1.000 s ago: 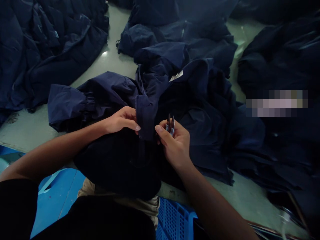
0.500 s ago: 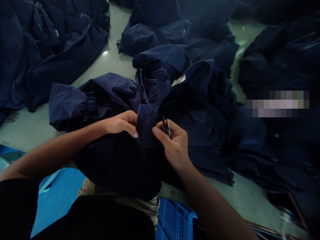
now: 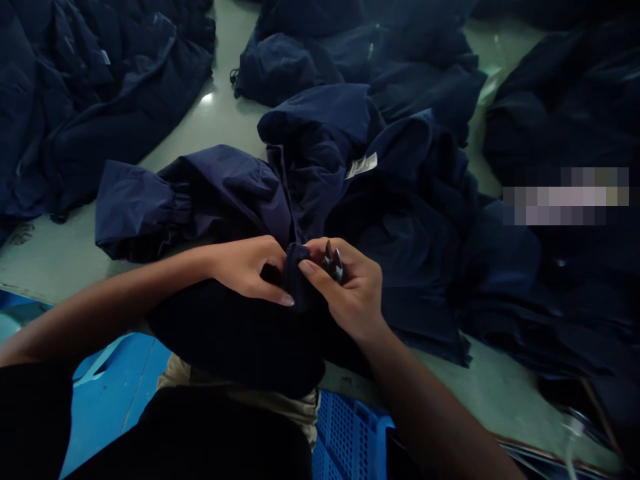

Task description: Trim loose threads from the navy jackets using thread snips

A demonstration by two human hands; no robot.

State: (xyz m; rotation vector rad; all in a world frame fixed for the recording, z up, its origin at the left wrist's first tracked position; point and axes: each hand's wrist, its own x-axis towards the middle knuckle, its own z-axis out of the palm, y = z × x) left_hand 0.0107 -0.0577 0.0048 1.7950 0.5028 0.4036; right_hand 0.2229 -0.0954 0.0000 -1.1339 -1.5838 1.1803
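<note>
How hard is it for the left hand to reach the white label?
Probably not hard: the left hand looks able to, though it would have to let go of the navy jacket; only soft cloth lies before the label.

the right hand (image 3: 351, 290) hides most of the metal tool (image 3: 333, 262).
</note>
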